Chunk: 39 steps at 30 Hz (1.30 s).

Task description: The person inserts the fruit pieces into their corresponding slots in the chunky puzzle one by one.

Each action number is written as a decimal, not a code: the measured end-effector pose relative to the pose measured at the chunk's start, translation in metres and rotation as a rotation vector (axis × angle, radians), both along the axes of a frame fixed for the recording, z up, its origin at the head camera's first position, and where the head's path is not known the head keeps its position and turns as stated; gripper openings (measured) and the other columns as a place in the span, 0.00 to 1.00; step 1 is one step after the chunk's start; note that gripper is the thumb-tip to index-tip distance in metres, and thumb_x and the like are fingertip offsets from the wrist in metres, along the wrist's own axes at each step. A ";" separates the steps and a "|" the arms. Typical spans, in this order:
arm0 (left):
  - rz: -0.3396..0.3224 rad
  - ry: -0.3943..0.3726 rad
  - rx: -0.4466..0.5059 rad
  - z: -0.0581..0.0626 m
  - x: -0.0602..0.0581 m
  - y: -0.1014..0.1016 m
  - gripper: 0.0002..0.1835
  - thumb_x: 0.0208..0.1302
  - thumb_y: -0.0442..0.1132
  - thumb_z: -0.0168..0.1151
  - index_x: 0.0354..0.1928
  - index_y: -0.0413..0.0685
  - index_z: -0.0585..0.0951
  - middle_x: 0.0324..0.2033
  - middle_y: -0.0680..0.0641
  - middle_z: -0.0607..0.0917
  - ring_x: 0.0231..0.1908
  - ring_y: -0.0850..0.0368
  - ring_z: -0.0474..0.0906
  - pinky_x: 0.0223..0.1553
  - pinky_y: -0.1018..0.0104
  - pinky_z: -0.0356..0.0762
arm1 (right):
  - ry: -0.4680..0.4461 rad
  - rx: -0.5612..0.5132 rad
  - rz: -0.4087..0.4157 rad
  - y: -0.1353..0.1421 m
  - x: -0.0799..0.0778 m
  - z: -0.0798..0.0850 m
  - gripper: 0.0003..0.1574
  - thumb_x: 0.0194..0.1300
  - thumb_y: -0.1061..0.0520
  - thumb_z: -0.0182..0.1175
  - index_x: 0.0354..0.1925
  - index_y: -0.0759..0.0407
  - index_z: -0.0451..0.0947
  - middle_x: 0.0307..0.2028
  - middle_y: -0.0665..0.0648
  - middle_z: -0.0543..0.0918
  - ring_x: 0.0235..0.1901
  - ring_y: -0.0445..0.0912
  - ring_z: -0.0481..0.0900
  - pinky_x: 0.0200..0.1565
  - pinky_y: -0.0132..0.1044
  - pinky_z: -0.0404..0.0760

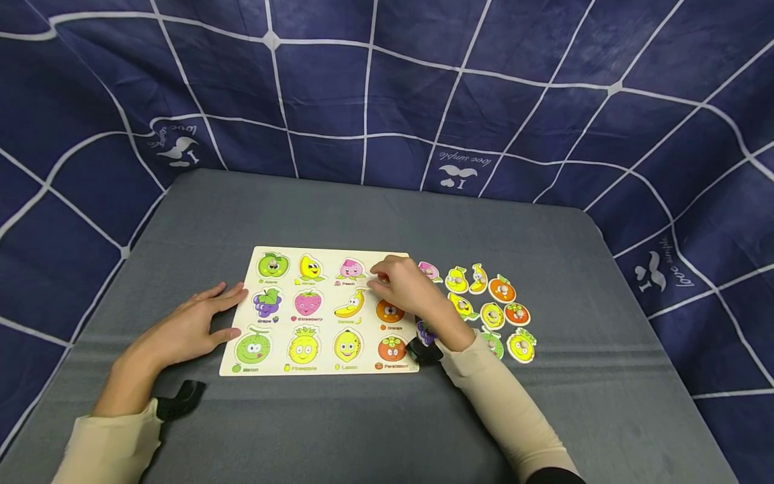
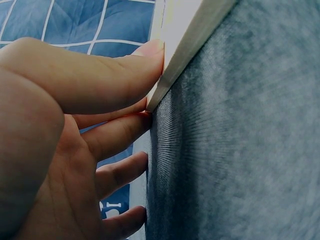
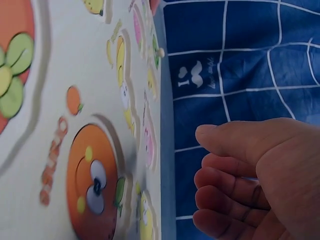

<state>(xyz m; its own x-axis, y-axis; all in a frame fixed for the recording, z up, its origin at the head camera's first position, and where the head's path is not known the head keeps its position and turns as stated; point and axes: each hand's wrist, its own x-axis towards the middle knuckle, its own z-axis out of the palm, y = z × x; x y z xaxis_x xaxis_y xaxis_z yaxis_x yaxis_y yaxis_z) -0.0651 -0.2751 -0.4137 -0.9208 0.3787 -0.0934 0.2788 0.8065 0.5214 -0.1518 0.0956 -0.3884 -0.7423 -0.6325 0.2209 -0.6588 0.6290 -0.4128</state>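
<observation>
A pale wooden fruit puzzle board (image 1: pixel 326 366) lies on the grey table, its rows of printed fruit pictures labelled. My left hand (image 1: pixel 190 327) rests at the board's left side, fingers extended, the thumb (image 2: pixel 132 75) touching its edge. Above the board's upper right part is my right hand (image 1: pixel 405 286), with fingers loosely bent and nothing between thumb and fingertips in the right wrist view. It hides the top right picture; the orange picture (image 3: pixel 95 185) shows below it. A green apple piece (image 1: pixel 273 265) with a small knob sits in the top left recess.
Several loose knobbed fruit pieces lie right of the board, among them a banana (image 1: pixel 478 278), an orange (image 1: pixel 502 290), a persimmon (image 1: pixel 517 314) and a pineapple (image 1: pixel 521 346). A grape piece (image 1: pixel 426 333) is partly behind my right wrist. Blue checked cloth (image 1: pixel 411 87) hangs around the table.
</observation>
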 end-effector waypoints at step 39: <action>-0.003 -0.005 0.003 -0.002 -0.002 -0.001 0.41 0.56 0.39 0.73 0.70 0.33 0.67 0.69 0.32 0.66 0.68 0.25 0.55 0.61 0.25 0.51 | 0.007 -0.014 -0.136 0.071 0.011 -0.014 0.08 0.59 0.61 0.71 0.36 0.64 0.85 0.23 0.51 0.74 0.24 0.42 0.69 0.27 0.35 0.71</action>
<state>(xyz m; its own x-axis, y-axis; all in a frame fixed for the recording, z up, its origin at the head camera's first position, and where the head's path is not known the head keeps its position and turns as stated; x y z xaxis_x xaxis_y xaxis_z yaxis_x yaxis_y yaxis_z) -0.0671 -0.2760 -0.4152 -0.9193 0.3814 -0.0973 0.2781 0.8043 0.5251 -0.1409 0.1668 -0.4019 -0.8192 -0.5233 0.2348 -0.5711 0.7068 -0.4175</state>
